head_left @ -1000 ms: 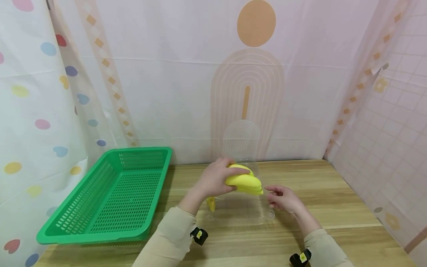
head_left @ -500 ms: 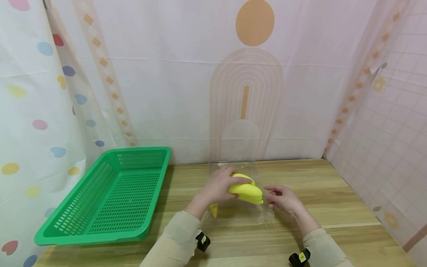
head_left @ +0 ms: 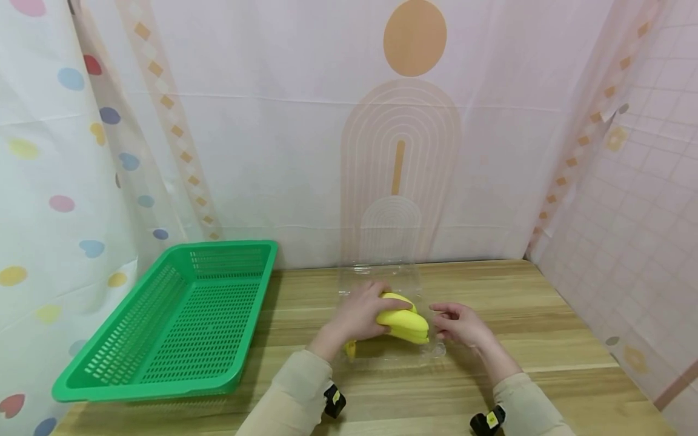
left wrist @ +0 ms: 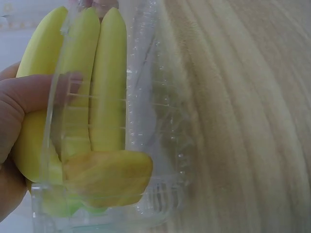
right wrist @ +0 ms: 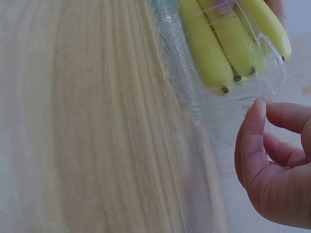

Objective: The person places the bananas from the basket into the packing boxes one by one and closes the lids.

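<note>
A bunch of yellow bananas (head_left: 404, 326) is in my left hand (head_left: 364, 312), whose fingers and thumb curl over it from above. The bunch sits low within a clear plastic box (head_left: 389, 356); the left wrist view shows its wall in front of several bananas (left wrist: 109, 97). A blunt, brownish-yellow stem end (left wrist: 109, 177) points toward the left wrist camera. At the box's right side, my right hand (head_left: 463, 324) pinches the edge between thumb and forefinger. In the right wrist view, dark banana tips (right wrist: 225, 89) lie near those fingers (right wrist: 253, 141).
To the left stands a green slatted plastic basket (head_left: 204, 330) with nothing in it. The box's clear lid (head_left: 376, 275) is raised at the back. Wooden tabletop (head_left: 507, 290) surrounds the box, and a patterned curtain (head_left: 283, 151) hangs behind.
My left hand has lowered the bananas down and slightly right into the clear box. The right hand has stayed at the box's edge.
</note>
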A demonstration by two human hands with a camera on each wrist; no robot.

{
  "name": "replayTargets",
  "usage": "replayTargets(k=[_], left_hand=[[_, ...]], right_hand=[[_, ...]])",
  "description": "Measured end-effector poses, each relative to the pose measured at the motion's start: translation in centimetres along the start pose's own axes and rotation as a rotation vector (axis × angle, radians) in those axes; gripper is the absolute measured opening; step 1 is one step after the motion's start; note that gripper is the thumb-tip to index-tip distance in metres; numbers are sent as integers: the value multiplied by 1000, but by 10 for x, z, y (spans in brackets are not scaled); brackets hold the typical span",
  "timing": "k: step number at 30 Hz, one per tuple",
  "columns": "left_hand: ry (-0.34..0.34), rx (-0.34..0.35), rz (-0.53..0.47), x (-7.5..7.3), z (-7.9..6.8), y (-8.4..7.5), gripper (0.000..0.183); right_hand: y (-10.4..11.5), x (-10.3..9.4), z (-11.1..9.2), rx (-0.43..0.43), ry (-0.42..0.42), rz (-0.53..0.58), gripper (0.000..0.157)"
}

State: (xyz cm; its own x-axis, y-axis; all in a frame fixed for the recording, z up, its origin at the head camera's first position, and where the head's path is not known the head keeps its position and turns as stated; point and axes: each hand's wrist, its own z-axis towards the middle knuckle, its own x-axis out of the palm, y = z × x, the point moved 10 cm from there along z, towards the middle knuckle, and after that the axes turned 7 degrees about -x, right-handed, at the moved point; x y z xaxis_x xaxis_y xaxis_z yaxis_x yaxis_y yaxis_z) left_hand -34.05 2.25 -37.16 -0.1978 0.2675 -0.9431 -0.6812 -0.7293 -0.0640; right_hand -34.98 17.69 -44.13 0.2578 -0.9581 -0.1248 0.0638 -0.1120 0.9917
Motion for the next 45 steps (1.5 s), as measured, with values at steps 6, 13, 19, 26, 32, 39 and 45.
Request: replayTargets(k=[6,13,19,26,32,39,45], left_hand=[[10,7,-6,4,-1,-3,59],[47,-18,-18,11,-1,-1,60],[55,-31,-29,13,-2,0,60],[43,-19,-36,11,-4,-1,60],[45,-14,-60,8,-7,-2,58],[-1,3,-112,0,-11,-3,57],[-117,61,-127,-17,-14,-8,48]], right_hand=[[0,0,0,-3,0,16,44],[-1,0,-1,10,-8,1,44],[0,0,-2,17,-20,-12,44],[-1,0,-1,17,-13,-4,44],[-1,1,-1,18,-5,11,45],[-2,-4,-2,39,-39,-4,43],[-1,-7,-2,43,-56,-26,46]])
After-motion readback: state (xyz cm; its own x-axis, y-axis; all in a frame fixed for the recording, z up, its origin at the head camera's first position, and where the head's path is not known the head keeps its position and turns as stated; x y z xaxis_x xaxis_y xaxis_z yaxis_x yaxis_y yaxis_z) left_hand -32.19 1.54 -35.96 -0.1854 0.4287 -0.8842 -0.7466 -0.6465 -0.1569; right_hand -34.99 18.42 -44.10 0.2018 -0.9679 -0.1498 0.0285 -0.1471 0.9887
